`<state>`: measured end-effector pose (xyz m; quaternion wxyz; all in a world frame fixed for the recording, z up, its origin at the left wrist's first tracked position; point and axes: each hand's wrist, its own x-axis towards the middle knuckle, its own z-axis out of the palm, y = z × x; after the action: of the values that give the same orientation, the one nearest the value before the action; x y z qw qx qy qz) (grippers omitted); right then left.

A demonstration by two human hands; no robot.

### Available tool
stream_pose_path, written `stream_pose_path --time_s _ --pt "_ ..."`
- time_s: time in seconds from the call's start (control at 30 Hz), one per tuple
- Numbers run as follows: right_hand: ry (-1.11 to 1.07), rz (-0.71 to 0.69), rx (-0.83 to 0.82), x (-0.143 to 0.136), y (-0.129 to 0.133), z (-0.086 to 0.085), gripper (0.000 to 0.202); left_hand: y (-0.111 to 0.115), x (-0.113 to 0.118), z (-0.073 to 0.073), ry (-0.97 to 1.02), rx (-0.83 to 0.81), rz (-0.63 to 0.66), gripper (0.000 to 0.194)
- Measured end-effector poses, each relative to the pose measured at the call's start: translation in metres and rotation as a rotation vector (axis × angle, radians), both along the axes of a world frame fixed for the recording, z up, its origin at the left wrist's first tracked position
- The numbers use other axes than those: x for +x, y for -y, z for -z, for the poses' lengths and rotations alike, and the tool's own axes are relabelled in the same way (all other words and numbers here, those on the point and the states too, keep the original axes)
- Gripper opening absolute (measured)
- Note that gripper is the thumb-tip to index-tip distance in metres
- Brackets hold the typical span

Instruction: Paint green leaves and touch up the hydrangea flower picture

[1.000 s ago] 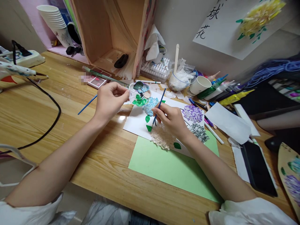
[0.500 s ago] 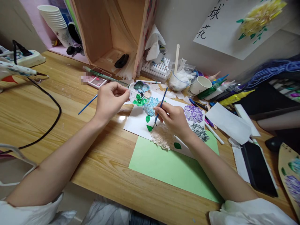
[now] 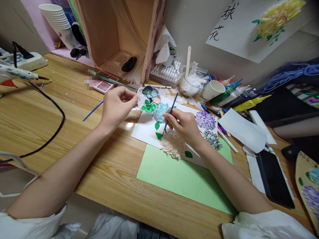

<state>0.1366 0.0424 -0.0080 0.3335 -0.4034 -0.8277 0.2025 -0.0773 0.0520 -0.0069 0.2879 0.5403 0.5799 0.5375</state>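
Observation:
My left hand [image 3: 118, 104] pinches the edge of a round paint palette [image 3: 159, 94] whose wells hold dark, blue, peach and green paint. It is held over the back left part of a white sheet [image 3: 142, 131]. Between the fingers and thumb of my right hand [image 3: 183, 124] is a slim blue paintbrush [image 3: 173, 103]. Its tip is down at a green painted leaf [image 3: 159, 135], beside a raised peach flower [image 3: 171, 146]. Blue [image 3: 160, 113], purple [image 3: 206, 120] and grey [image 3: 211, 140] flowers are also on the sheet; my right hand partly covers the middle.
A green sheet [image 3: 174, 179] lies under the white one. Behind stand a clear cup of white scraps [image 3: 190, 87], a paper cup [image 3: 213, 90] and paint bottles [image 3: 231, 94]. A black phone [image 3: 275, 179] lies right. Far left are a glue gun [image 3: 20, 73] and its black cable [image 3: 61, 109].
Almost nothing differs. Both hands, the palette and the paintbrush stay in the same places, with only a tiny shift of the whole view.

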Motion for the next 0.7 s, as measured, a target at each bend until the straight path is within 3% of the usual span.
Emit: stream_pose_path --time_s 0.43,0.7 --pt "-0.120 -0.001 -0.051 -0.0011 0.0063 -0.0039 0.035 -0.0006 -0.0006 0.0011 0.004 0.012 0.005 0.010" --pt "-0.051 -0.085 -0.054 -0.0032 0.0049 0.0019 0.033 -0.0008 -0.0004 0.0014 0.011 -0.002 0.003 0.011"
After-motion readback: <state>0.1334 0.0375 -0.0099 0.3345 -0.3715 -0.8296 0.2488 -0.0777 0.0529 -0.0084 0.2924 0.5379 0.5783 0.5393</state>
